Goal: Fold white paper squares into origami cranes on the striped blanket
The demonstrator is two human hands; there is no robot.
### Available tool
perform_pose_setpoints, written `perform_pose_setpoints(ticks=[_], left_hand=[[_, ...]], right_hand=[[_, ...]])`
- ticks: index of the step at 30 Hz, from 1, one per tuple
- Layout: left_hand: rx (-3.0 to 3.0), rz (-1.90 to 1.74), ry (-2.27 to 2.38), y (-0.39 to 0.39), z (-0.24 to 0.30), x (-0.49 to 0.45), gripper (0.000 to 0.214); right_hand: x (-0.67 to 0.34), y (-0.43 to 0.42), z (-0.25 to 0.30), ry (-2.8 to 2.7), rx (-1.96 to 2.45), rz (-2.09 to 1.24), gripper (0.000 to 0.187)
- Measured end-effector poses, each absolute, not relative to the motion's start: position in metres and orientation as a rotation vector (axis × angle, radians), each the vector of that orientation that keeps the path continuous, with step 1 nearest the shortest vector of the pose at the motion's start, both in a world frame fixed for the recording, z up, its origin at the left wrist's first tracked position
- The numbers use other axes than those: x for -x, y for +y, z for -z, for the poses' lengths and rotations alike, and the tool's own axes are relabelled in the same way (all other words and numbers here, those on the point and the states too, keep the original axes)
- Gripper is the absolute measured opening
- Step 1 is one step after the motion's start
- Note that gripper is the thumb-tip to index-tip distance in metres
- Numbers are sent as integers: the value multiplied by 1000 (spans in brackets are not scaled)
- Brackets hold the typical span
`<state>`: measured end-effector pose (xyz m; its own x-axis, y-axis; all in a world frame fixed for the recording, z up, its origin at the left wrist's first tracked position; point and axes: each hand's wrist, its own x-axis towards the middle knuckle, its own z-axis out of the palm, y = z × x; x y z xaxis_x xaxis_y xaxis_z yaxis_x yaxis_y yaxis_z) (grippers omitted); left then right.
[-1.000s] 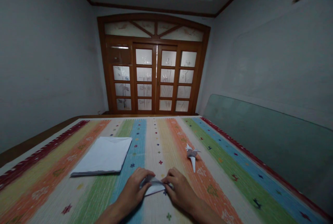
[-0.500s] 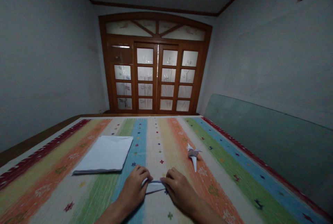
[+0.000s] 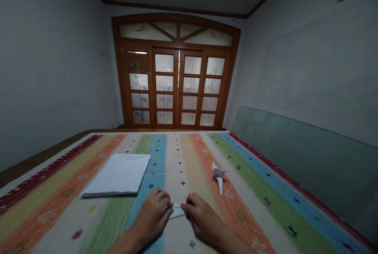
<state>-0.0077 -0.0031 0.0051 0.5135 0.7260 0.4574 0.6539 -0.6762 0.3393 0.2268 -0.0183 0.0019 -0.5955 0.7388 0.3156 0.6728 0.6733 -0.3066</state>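
Observation:
A small folded piece of white paper [image 3: 177, 211] lies on the striped rug, pinched at both ends. My left hand [image 3: 152, 216] holds its left end and my right hand [image 3: 202, 216] holds its right end, with fingers covering much of it. To the upper right of my right hand, a finished-looking origami bird [image 3: 219, 175] in white and grey paper rests on the orange stripe. A stack of white paper sheets [image 3: 116, 175] lies to the upper left of my left hand.
The woven rug [image 3: 177, 155] has coloured stripes and small motifs, and a red border along both sides. A pale green glass panel [image 3: 304, 163] leans along the right wall. Wooden doors with frosted glass panes [image 3: 175, 88] stand beyond the far edge.
The paper between my hands has been pressed flatter and looks narrower. My hands have moved slightly closer together. The stack and the origami bird have not moved.

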Motion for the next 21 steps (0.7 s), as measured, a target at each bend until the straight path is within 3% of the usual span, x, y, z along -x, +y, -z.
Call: perform_pose_setpoints(ticks=[10, 16, 21], left_hand=[[-2823, -614, 1003, -9, 0, -2, 49], [-2901, -606, 868, -15, -15, 6, 48], [-2924, -631, 817, -9, -11, 12, 43]], right_hand=[[-221, -15, 8, -2492, 1055, -40, 29], [-225, -10, 16, -2488, 980, 80, 17], [-233, -5, 21, -2541, 894, 79, 19]])
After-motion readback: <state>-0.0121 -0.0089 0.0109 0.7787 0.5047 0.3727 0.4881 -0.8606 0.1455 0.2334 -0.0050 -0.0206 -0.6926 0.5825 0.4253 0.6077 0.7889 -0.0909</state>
